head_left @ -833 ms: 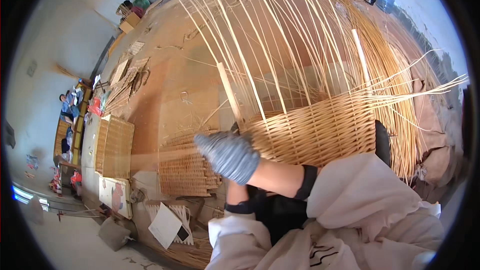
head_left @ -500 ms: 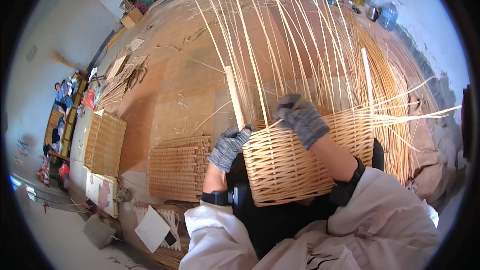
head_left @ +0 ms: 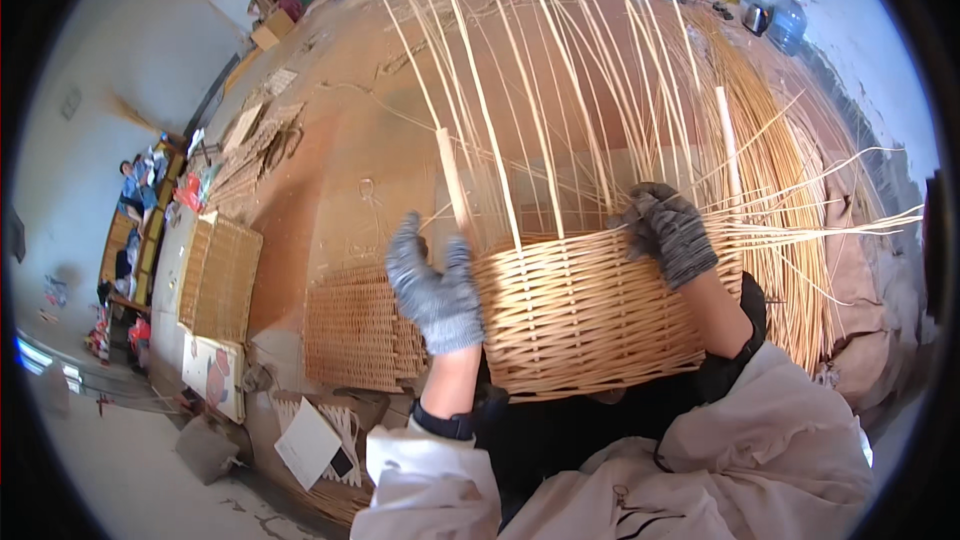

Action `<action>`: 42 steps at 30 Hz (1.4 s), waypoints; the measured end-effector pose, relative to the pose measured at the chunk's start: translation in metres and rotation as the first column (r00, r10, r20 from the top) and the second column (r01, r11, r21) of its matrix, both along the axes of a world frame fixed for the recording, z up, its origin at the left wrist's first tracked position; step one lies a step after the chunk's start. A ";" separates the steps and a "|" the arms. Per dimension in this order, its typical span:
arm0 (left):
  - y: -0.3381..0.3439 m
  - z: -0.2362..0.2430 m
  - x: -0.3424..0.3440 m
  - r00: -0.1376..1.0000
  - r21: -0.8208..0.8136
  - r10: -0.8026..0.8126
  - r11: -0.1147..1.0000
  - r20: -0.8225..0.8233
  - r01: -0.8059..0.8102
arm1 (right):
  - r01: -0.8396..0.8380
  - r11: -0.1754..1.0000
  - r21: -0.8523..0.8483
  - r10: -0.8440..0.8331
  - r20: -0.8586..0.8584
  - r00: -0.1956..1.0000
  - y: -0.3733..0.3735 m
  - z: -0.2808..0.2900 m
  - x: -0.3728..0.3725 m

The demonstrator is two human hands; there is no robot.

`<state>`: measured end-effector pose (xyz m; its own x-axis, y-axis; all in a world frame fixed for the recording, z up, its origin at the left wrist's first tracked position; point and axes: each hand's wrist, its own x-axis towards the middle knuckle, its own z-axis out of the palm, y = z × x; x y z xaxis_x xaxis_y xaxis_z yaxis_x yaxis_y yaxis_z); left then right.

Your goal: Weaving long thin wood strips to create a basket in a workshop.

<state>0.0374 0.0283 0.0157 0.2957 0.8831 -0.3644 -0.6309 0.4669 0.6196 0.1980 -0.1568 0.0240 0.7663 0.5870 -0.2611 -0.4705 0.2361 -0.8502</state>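
A partly woven wicker basket [head_left: 600, 310] rests against my lap, with long pale upright canes [head_left: 530, 90] rising from its rim and fanning away from me. Thick wooden sticks stand at its corners, one corner stick [head_left: 452, 175] on the left and another [head_left: 729, 145] on the right. My left hand [head_left: 435, 285], in a grey knit glove, is open beside the left corner, thumb and fingers apart and nothing in them. At the rim on the right, my gloved right hand [head_left: 672, 232] is closed with curled fingers; what it grips there is hidden. Loose cane ends [head_left: 830, 230] stick out past the right corner.
A thick bundle of canes [head_left: 775, 160] lies along the right side. Flat woven panels [head_left: 355, 330] lie to the left, near a finished-looking wicker box [head_left: 222, 275]. A white board [head_left: 306, 445] is at lower left. Another person [head_left: 285, 5] is at the far left.
My left hand has let go of the left corner and opened out to the left. My right hand has slid rightward along the rim. The basket has tilted slightly.
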 end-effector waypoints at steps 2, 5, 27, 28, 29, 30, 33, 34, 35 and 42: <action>-0.028 0.052 -0.003 0.730 0.846 0.435 0.349 -0.527 0.403 | -0.022 1.000 0.012 0.021 0.069 0.997 0.001 -0.007 0.002; 0.010 0.047 0.035 0.072 0.106 0.102 0.385 -0.992 0.917 | -0.053 0.994 0.099 0.052 0.015 0.999 0.012 -0.016 -0.001; -0.081 0.022 0.033 -0.118 0.001 0.592 0.196 -0.798 0.981 | 0.284 0.916 -0.283 0.192 0.931 0.310 0.083 0.021 0.026; -0.081 0.014 0.032 -0.068 0.048 0.577 0.184 -0.814 0.982 | 0.102 0.933 -0.347 0.254 0.830 0.497 0.052 0.001 0.036; -0.081 0.015 0.026 -0.054 0.099 0.579 0.231 -0.814 0.968 | -0.121 0.930 -0.346 0.340 0.690 0.639 0.017 -0.019 0.040; -0.090 0.022 0.036 -0.067 0.077 0.707 0.169 -0.704 0.983 | -0.199 0.979 -0.046 0.194 0.506 0.841 -0.017 -0.023 0.042; -0.073 0.019 0.067 0.428 0.539 0.428 0.181 -0.796 0.823 | -0.142 0.920 0.365 0.066 0.214 0.975 -0.037 -0.023 0.032; -0.056 0.024 0.080 0.315 0.403 0.331 0.241 -0.889 0.883 | -0.117 0.885 0.450 0.023 0.209 0.978 -0.034 -0.019 0.029; -0.038 0.040 0.083 0.194 0.266 0.249 0.302 -0.949 0.915 | -0.093 0.870 0.484 0.040 0.120 0.992 -0.024 -0.009 0.023; -0.019 0.054 0.133 -0.292 -0.356 -0.357 0.128 -0.887 0.926 | -0.178 0.811 0.557 0.061 0.222 0.973 -0.025 -0.035 0.040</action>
<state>0.1706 0.0097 0.0701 0.6437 0.3442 -0.6835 0.7653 -0.2883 0.5755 0.2382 -0.1817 -0.0112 0.6794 0.6748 0.2883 -0.3757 0.6574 -0.6532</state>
